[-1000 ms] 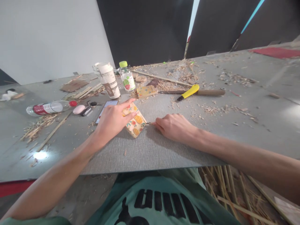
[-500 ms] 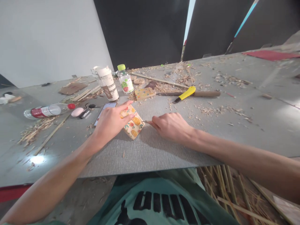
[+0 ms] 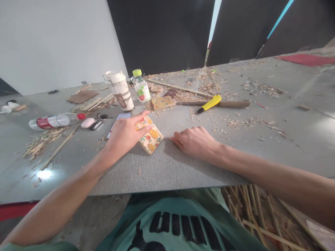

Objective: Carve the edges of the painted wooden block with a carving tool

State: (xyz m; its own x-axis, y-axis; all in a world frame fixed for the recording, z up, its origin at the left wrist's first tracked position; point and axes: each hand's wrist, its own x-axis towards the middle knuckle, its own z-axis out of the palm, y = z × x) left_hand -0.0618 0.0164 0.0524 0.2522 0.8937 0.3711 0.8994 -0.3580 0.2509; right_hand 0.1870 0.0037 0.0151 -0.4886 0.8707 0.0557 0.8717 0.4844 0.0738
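A small flat block with a fruit-and-flower pattern (image 3: 151, 138) lies tilted on the grey table near its front edge. My left hand (image 3: 124, 134) grips it from the left, index finger along the top edge and thumb across its face. To the right, my right hand (image 3: 195, 141) is closed in a pinch close to the tabletop. A thin strip (image 3: 166, 138) sticks out from its fingertips toward the block's right corner. Most of the strip is inside my fingers, and I cannot tell its kind.
Behind the block are a paper cup (image 3: 122, 92), a green-capped bottle (image 3: 141, 89), a yellow utility knife (image 3: 209, 104) and a wooden-handled tool (image 3: 234, 104). A phone (image 3: 121, 117) and a lying bottle (image 3: 56, 121) are at left. Wood shavings (image 3: 235, 122) litter the table.
My right hand has shifted slightly to the right, away from the block, with the thin strip in its fingers. My left hand keeps its grip on the block.
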